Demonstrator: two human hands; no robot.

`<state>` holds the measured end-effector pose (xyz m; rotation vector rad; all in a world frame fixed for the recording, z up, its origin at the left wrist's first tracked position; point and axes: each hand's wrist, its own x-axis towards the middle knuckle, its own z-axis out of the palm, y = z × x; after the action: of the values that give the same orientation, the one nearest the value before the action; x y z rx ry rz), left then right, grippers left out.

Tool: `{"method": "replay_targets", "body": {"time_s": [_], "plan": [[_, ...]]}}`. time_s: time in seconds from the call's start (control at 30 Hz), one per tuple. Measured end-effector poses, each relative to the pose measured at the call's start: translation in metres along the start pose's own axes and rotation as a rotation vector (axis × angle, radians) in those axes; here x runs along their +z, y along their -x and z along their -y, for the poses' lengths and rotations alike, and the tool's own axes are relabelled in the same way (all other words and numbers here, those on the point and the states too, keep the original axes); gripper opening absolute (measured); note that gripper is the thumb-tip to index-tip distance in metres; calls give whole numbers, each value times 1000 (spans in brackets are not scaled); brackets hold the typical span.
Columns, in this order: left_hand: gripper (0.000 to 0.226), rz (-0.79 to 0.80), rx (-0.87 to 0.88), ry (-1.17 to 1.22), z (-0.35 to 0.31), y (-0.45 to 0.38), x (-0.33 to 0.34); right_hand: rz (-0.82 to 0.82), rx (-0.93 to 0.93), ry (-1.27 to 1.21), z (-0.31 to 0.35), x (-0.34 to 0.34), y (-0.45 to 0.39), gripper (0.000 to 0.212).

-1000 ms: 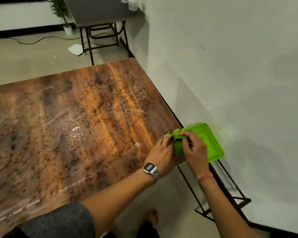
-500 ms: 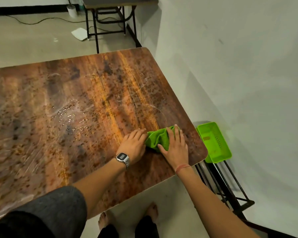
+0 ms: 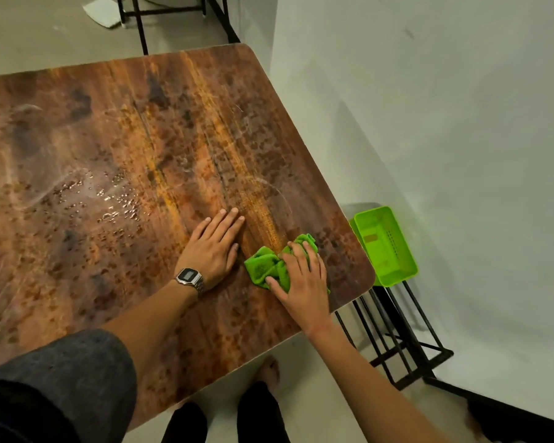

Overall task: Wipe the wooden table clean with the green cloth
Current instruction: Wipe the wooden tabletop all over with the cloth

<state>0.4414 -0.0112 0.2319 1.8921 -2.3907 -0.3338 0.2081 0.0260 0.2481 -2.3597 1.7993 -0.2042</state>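
Note:
The wooden table (image 3: 115, 129) fills the left and middle of the head view, with water droplets (image 3: 109, 203) beading left of centre. A crumpled green cloth (image 3: 264, 263) lies near the table's right corner. My right hand (image 3: 303, 279) presses down on the cloth, palm flat with fingers over it. My left hand (image 3: 213, 246), with a metal watch on the wrist, rests flat on the bare wood just left of the cloth, fingers spread, holding nothing.
A green plastic basket (image 3: 386, 246) sits on a black metal rack (image 3: 403, 346) right of the table corner. A white wall runs along the right. Black legs of another table (image 3: 138, 24) stand on the floor beyond. My bare feet show below the table edge.
The cloth came from over the basket onto the table. My left hand let go of it and now lies flat to its left; my right hand slid the cloth toward the right corner.

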Motion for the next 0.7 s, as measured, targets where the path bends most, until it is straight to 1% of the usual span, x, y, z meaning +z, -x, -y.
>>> {"method": "replay_targets", "body": {"time_s": [0.1, 0.17, 0.27, 0.3, 0.37, 0.47, 0.53, 0.63, 0.7], "plan": [[58, -6, -8, -6, 1, 1, 1, -5, 3, -23, -35, -3, 23, 45], [58, -6, -8, -13, 0, 1, 3, -23, 103, -24, -67, -13, 25, 46], [58, -19, -12, -24, 0, 0, 5, -58, 285, -48, -96, -24, -9, 46], [58, -16, -11, -24, 0, 0, 5, -61, 321, -39, -96, -25, -26, 45], [58, -18, -8, -24, 1, 1, 6, -66, 330, 1, -81, -22, -61, 46], [59, -24, -6, -24, 1, 1, 4, -33, 257, 25, -33, -9, -94, 49], [59, -27, -10, -24, -1, 1, 4, 3, 151, 38, -2, 0, -91, 51], [60, -23, -13, -16, 0, 1, 2, 27, -20, -15, 22, 7, -54, 50], [60, -21, -12, -9, 0, 1, 2, 54, -107, -66, 18, 7, -15, 48]]}}
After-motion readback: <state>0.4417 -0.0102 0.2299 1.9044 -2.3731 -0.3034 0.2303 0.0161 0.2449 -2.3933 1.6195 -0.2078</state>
